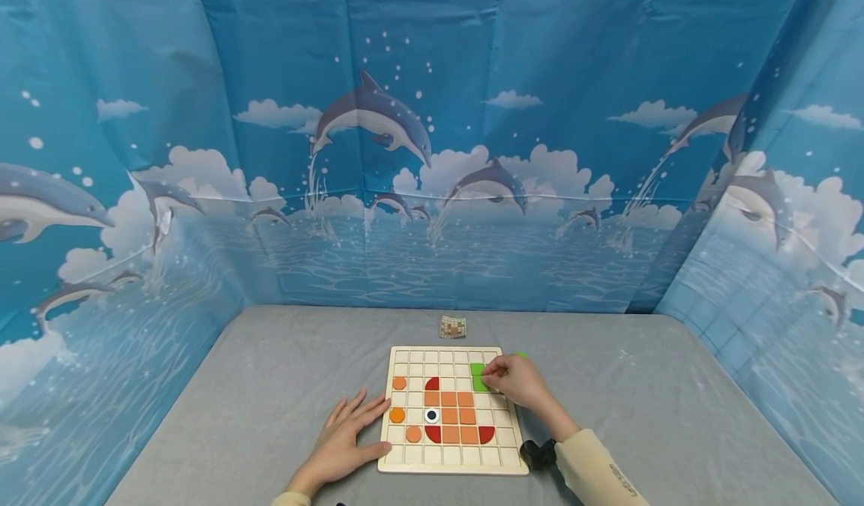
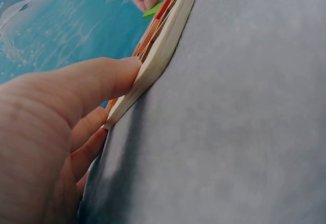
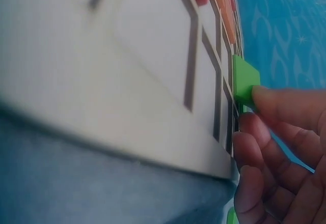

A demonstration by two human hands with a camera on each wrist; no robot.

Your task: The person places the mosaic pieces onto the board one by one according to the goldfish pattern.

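Note:
A pale wooden grid board (image 1: 452,471) lies on the grey cloth. My right hand (image 1: 520,382) is at its upper right, thumb and fingers pinching a green square tile (image 3: 245,79) at the board's surface. Another green tile (image 1: 477,369) sits in the grid just beyond those fingers. My left hand (image 1: 344,442) rests at the board's left edge, fingers spread and thumb on the rim. Orange square tiles (image 1: 448,416), red quarter-round pieces (image 1: 487,435), a white disc with a black dot (image 1: 431,415) and orange discs (image 1: 397,415) lie in cells.
Behind the board lies a small printed card (image 1: 452,327). More green (image 1: 519,354) shows past my right hand, off the board's right edge. A black device (image 1: 538,455) is by the right sleeve (image 1: 597,468). A blue dolphin-print curtain (image 1: 432,251) closes off the back and sides.

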